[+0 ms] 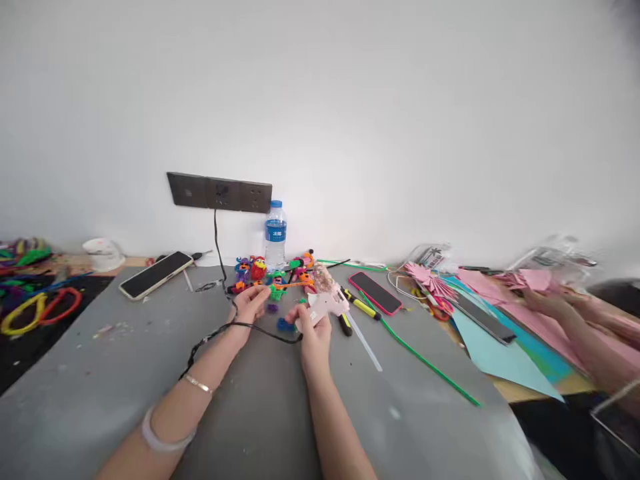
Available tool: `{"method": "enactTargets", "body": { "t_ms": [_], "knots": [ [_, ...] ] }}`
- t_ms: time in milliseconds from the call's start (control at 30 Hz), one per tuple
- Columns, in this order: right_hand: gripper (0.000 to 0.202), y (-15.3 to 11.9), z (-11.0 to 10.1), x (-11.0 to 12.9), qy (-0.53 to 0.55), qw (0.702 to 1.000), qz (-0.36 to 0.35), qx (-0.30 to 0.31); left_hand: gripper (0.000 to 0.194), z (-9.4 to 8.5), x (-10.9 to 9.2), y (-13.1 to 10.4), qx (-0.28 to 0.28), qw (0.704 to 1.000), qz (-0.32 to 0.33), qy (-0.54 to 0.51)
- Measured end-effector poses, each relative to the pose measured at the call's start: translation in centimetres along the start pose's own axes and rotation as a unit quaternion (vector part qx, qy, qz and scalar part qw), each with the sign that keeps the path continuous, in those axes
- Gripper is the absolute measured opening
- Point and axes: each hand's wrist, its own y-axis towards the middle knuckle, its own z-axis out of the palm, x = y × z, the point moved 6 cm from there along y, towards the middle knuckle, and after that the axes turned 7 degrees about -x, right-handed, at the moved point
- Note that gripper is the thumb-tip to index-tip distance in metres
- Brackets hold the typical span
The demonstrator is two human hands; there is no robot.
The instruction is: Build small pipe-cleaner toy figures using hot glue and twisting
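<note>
My right hand [313,330] is closed around the handle of a pale pink-white glue gun [327,303]. A translucent glue stick [366,343] extends toward the lower right behind it; I cannot tell whether it sits in the gun. My left hand [250,308] pinches an orange pipe cleaner [295,285], whose far end reaches toward the gun. The gun's black cord [265,330] runs across my left wrist. Just beyond my hands stand small pipe-cleaner figures, among them a red one [258,268] and a green one [277,283]. A blue fuzzy piece [285,325] lies between my hands.
A water bottle [275,237] stands against the wall under a socket strip [220,192]. Phones lie left [156,275] and right [375,292]. A green pipe cleaner [425,360] crosses the grey table [410,427]. At right, another person's hand [547,303] rests over pink paper [520,313].
</note>
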Motion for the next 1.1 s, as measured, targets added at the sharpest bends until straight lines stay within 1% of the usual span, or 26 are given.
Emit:
{"method": "enactTargets", "body": {
  "t_ms": [100, 200, 267, 300, 367, 467, 533, 633, 700, 867, 1033, 1100],
  "knots": [
    [0.055, -0.6, 0.8, -0.4, -0.007, 0.998, 0.017, 0.062, 0.046, 0.3, -0.6, -0.2, 0.004, 1.0, 0.001, -0.013],
    [0.054, -1.3, 1.5, -1.0, -0.014, 0.992, 0.04, 0.117, 0.043, 0.9, -1.0, -0.7, 0.032, 0.998, -0.008, -0.046],
    [0.053, -1.6, 1.8, -1.4, -0.015, 0.988, 0.055, 0.14, 0.039, 1.2, -1.1, -0.9, 0.047, 0.996, -0.011, -0.073],
    [0.052, -1.8, 1.9, -1.6, -0.015, 0.987, 0.06, 0.146, 0.038, 1.1, -1.2, -1.0, 0.044, 0.996, -0.003, -0.079],
    [0.05, -1.9, 1.8, -1.9, -0.014, 0.987, 0.067, 0.144, 0.037, 0.7, -1.5, -0.9, 0.011, 0.997, 0.04, -0.066],
    [0.049, -2.0, 1.5, -2.2, -0.014, 0.988, 0.076, 0.13, 0.035, -0.1, -2.5, -0.7, -0.044, 0.988, 0.15, 0.008],
    [0.049, -1.9, 1.4, -2.3, -0.015, 0.988, 0.083, 0.126, 0.033, -0.3, -3.1, -0.7, -0.06, 0.974, 0.209, 0.059],
    [0.05, -1.9, 1.4, -2.2, -0.007, 0.989, 0.092, 0.119, 0.031, -0.5, -3.5, -0.8, -0.067, 0.963, 0.247, 0.089],
    [0.05, -1.8, 1.4, -2.2, -0.002, 0.989, 0.097, 0.115, 0.03, -0.5, -3.5, -0.8, -0.065, 0.964, 0.245, 0.084],
    [0.048, -2.0, 1.6, -2.4, -0.003, 0.988, 0.098, 0.122, 0.032, -0.2, -3.0, -0.8, -0.054, 0.976, 0.21, 0.029],
    [0.045, -2.1, 1.6, -2.6, -0.005, 0.987, 0.102, 0.121, 0.034, 0.4, -2.5, -0.9, -0.028, 0.989, 0.14, -0.042],
    [0.046, -2.1, 1.5, -2.6, -0.007, 0.988, 0.102, 0.118, 0.034, 0.6, -2.4, -0.9, -0.022, 0.99, 0.125, -0.055]
  ]
}}
